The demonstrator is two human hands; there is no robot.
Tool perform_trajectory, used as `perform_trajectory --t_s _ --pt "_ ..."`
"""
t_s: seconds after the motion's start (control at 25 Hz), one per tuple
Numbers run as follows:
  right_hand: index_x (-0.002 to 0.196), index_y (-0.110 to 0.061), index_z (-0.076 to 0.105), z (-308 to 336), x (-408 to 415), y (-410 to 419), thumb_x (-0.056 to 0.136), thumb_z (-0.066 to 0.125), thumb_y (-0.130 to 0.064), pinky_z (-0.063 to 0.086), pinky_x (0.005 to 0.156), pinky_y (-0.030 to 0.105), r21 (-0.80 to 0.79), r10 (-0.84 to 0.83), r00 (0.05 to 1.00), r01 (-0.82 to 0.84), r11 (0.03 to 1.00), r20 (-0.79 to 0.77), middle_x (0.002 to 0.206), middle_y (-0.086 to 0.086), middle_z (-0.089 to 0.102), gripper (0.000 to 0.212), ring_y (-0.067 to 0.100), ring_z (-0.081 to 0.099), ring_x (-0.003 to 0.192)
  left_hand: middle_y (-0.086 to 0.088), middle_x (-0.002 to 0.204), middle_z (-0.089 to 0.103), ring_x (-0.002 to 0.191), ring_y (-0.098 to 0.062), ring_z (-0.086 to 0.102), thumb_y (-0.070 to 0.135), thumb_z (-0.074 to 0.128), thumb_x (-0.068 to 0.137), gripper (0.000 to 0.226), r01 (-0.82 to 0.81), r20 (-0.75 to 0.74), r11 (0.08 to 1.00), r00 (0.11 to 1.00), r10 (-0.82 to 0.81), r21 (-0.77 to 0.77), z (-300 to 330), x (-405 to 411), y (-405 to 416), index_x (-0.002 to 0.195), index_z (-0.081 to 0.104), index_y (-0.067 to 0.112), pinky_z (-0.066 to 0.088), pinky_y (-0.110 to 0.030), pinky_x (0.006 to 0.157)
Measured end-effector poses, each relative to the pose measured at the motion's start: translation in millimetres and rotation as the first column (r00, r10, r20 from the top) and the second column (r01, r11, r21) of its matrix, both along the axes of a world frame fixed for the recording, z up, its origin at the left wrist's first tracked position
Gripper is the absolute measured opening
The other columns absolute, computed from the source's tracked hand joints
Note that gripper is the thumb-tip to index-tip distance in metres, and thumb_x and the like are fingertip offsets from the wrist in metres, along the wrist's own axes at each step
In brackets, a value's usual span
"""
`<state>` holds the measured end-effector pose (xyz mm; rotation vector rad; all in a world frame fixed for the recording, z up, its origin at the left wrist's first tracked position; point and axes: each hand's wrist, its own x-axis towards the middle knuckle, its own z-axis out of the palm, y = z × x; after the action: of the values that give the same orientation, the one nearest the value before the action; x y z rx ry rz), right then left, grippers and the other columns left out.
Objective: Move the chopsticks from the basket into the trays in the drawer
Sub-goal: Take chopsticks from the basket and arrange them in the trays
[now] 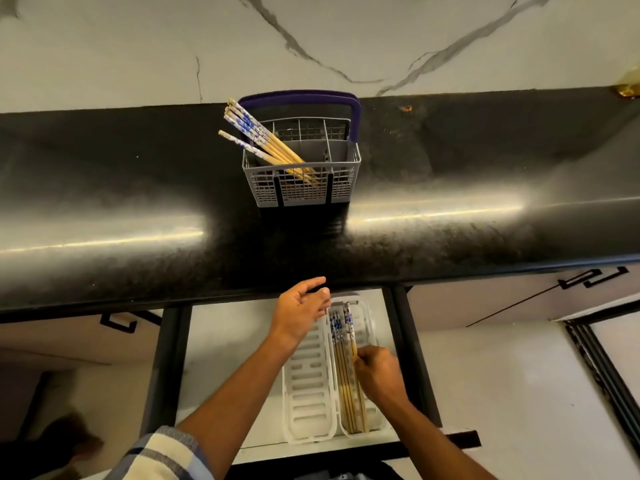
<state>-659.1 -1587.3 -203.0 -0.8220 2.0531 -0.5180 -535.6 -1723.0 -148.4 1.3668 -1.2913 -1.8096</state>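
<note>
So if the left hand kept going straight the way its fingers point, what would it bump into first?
Probably the front edge of the black counter. The left hand points up and away, just below it, though depth is hard to judge.

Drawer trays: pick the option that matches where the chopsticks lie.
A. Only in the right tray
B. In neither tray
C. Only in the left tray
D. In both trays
A: the chopsticks in the drawer lie lengthwise in the right tray, while the left tray shows only its bare slotted floor.
</note>
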Motion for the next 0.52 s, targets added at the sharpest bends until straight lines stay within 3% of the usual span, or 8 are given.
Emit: perform_trajectory --t_s 0.2,0.4,0.52 --pt "0.087 -0.01 0.07 -17 9 -21 0.097 0.055 -0.012 0.06 0.07 0.031 0.098 -0.028 0.989 0.043 0.994 -0.145 0.083 0.004 0.07 0.019 0.018 0.068 0.074 -0.014 0.098 0.076 0.094 -0.024 0.075 0.012 0.064 0.094 0.013 -0.066 0.004 0.998 0.998 0.066 0.012 -1 13 1 0.105 0.071 0.014 0.062 -0.028 0.079" --pt "0.091 -0.014 0.065 -27 15 -37 0.096 0.058 -0.017 0.059 0.073 0.03 0.191 -0.006 0.965 0.058 0.98 -0.262 0.089 0.002 0.068 0.008 0.016 0.062 0.075 -0.009 0.093 0.078 0.092 -0.02 0.076 0.016 0.065 0.094 0.014 -0.11 -0.022 0.992 0.993 0.112 0.053 -3 21 3 0.106 0.071 0.013 0.06 -0.021 0.072" --pt "0.096 -0.013 0.065 -33 19 -40 0.096 0.057 -0.015 0.06 0.076 0.03 0.235 0.071 0.952 0.001 0.972 -0.298 0.095 0.005 0.07 0.008 0.018 0.068 0.081 -0.006 0.092 0.079 0.091 -0.018 0.076 0.017 0.064 0.095 0.014 -0.124 -0.041 0.989 0.991 0.127 0.075 -2 26 3 0.106 0.072 0.014 0.059 -0.02 0.072"
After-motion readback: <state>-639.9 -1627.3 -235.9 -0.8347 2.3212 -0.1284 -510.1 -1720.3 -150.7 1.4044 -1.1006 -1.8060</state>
